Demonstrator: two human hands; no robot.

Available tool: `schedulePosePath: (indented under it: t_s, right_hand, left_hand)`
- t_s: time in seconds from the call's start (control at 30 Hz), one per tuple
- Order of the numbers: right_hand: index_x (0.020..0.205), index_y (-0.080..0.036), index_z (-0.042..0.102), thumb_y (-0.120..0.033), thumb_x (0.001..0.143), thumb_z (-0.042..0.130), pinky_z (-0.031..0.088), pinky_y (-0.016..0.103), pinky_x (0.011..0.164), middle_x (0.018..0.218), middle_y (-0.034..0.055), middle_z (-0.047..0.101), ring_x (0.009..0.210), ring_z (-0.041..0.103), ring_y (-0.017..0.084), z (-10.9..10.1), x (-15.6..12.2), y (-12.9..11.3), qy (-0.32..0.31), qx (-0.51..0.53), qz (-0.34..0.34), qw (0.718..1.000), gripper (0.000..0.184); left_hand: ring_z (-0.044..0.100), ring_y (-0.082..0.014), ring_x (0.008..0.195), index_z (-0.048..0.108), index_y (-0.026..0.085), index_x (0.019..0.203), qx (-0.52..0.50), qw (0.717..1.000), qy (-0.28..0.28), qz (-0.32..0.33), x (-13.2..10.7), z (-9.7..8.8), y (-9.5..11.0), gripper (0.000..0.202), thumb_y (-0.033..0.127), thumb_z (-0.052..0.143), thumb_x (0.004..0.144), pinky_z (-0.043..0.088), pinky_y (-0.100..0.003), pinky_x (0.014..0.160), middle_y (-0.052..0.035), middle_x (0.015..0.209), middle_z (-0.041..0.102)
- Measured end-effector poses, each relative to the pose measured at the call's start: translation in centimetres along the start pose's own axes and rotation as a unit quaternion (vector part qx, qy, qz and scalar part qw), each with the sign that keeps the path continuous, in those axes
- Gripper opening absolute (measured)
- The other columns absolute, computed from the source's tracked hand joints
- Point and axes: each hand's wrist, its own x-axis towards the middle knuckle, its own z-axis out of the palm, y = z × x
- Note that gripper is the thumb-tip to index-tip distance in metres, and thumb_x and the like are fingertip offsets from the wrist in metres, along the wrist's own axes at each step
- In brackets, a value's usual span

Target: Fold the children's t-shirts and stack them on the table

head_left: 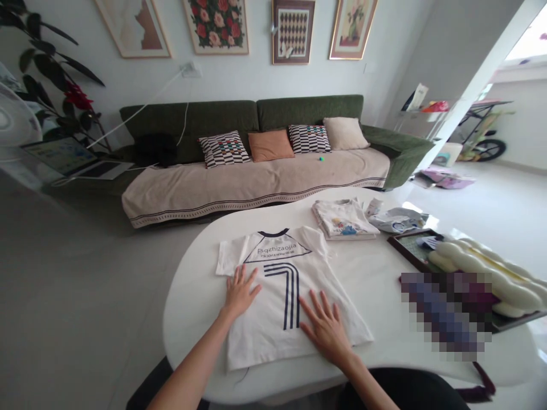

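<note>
A white T-shirt [265, 336] with a dark collar, lettering across the chest and a large striped 7 lies spread out on the white table [192, 319], its collar pointing away from me. My left hand [241, 291] rests flat on the shirt's left side below the sleeve, fingers apart. Lower down on the right, my right hand [325, 327] presses flat on the fabric beside the foot of the 7, its fingers spread. Neither hand grips anything. Beyond the shirt's right sleeve sits a stack of folded shirts [344, 219] with a printed picture on top.
To the right are a crumpled plastic bag [397, 219], a dark-rimmed tray [405, 253] with a cream puffy cushion [482, 267], and a blurred-out purple item [444, 313]. A green sofa [307, 111] with several pillows stands behind the table. On the left a laptop [81, 165] lies open.
</note>
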Motion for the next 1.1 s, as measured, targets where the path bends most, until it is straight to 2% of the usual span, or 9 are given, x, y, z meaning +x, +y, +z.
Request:
schedulePosePath:
  t_s: [0.13, 0.27, 0.4, 0.5, 0.6, 0.73, 0.87, 0.93, 1.1]
  right_hand:
    - [0.135, -0.039, 0.022, -0.058, 0.084, 0.031, 0.018, 0.055, 0.101, 0.146, -0.0001, 0.016, 0.133, 0.007, 0.029, -1.0, 2.3, 4.4, -0.007, 0.003, -0.059, 0.998, 0.055]
    - [0.132, -0.039, 0.030, -0.058, 0.083, 0.032, 0.017, 0.057, 0.101, 0.144, 0.0000, 0.024, 0.132, 0.012, 0.028, -3.8, 5.5, 7.2, -0.048, 0.030, -0.069, 0.996, 0.053]
    - [0.130, -0.028, 0.041, -0.058, 0.083, 0.033, 0.013, 0.057, 0.101, 0.143, 0.0083, 0.025, 0.133, 0.012, 0.029, -5.3, 4.9, 3.1, -0.023, 0.045, -0.047, 0.998, 0.056]
    - [0.137, -0.030, 0.026, -0.057, 0.084, 0.033, 0.016, 0.055, 0.102, 0.145, 0.0067, 0.016, 0.133, 0.009, 0.027, -3.8, 2.6, -2.3, -0.038, 0.089, -0.116, 0.989, 0.060]
    - [0.137, -0.037, 0.020, -0.058, 0.082, 0.035, 0.011, 0.058, 0.101, 0.146, 0.0032, 0.016, 0.133, 0.007, 0.029, -2.1, 1.4, -4.8, -0.088, 0.107, -0.187, 0.972, 0.061]
    - [0.135, -0.037, 0.025, -0.056, 0.082, 0.039, 0.007, 0.056, 0.103, 0.145, 0.0022, 0.018, 0.133, 0.008, 0.028, -2.5, 2.1, -3.1, -0.091, 0.097, -0.190, 0.973, 0.059]
    - [0.138, -0.031, 0.020, -0.056, 0.073, 0.051, 0.009, 0.060, 0.100, 0.146, 0.0087, 0.013, 0.132, 0.007, 0.033, -3.2, 0.0, -2.8, -0.132, 0.107, -0.213, 0.962, 0.076]
    - [0.139, -0.026, 0.018, -0.047, 0.069, 0.059, 0.014, 0.059, 0.100, 0.145, 0.0120, 0.013, 0.132, 0.010, 0.034, -2.5, -2.7, -3.6, -0.135, 0.104, -0.228, 0.959, 0.084]
    - [0.122, -0.018, 0.049, -0.006, 0.075, 0.042, 0.032, 0.047, 0.098, 0.132, 0.0136, 0.043, 0.123, 0.035, 0.027, 0.1, -8.3, -4.3, 0.011, 0.059, -0.181, 0.982, 0.048]
  left_hand:
    - [0.010, -0.0373, 0.131, 0.031, 0.025, 0.136, 0.014, 0.998, 0.018, -0.051, -3.2, 0.6, 0.1, 0.065, 0.055, 0.040, 0.079, 0.017, -0.059, 0.097, -0.0152, 0.144, 0.019]
    - [0.040, -0.0302, 0.118, 0.051, 0.023, 0.122, -0.032, 0.999, -0.008, -0.033, -3.4, -2.9, -1.9, 0.051, 0.048, 0.045, 0.077, 0.031, -0.043, 0.096, -0.0129, 0.127, 0.048]
    - [0.042, -0.0252, 0.117, 0.049, 0.017, 0.120, -0.016, 0.990, 0.099, -0.103, 0.4, -6.4, -6.9, 0.048, 0.041, 0.044, 0.079, 0.030, -0.033, 0.097, -0.0138, 0.123, 0.050]
    - [0.049, -0.0262, 0.109, 0.048, 0.012, 0.116, -0.051, 0.981, 0.072, -0.175, 2.8, -6.1, -9.8, 0.055, 0.045, 0.051, 0.074, 0.036, -0.032, 0.088, -0.0174, 0.115, 0.055]
    - [0.059, -0.0253, 0.090, 0.057, 0.016, 0.096, -0.092, 0.973, 0.017, -0.211, 3.2, -5.0, -11.2, 0.040, 0.044, 0.057, 0.068, 0.041, -0.031, 0.074, -0.0105, 0.090, 0.064]
    - [0.061, -0.0225, 0.074, 0.057, 0.017, 0.068, -0.267, 0.943, -0.027, -0.197, 1.0, -5.3, -12.5, 0.025, 0.042, 0.056, 0.067, 0.042, -0.027, 0.062, -0.0039, 0.068, 0.063]
    - [0.062, -0.0205, 0.072, 0.057, 0.015, 0.075, -0.450, 0.864, -0.084, -0.209, -2.4, -6.1, -13.1, 0.030, 0.042, 0.061, 0.062, 0.045, -0.027, 0.060, -0.0045, 0.074, 0.065]
    - [0.062, -0.0200, 0.070, 0.056, 0.015, 0.079, -0.475, 0.847, -0.084, -0.224, -4.0, -6.1, -13.0, 0.033, 0.041, 0.064, 0.060, 0.045, -0.027, 0.059, -0.0049, 0.074, 0.065]
    - [0.062, -0.0187, 0.071, 0.049, 0.018, 0.101, -0.482, 0.841, -0.064, -0.238, -7.2, -6.3, -12.4, 0.051, 0.040, 0.067, 0.059, 0.045, -0.026, 0.059, -0.0037, 0.078, 0.066]
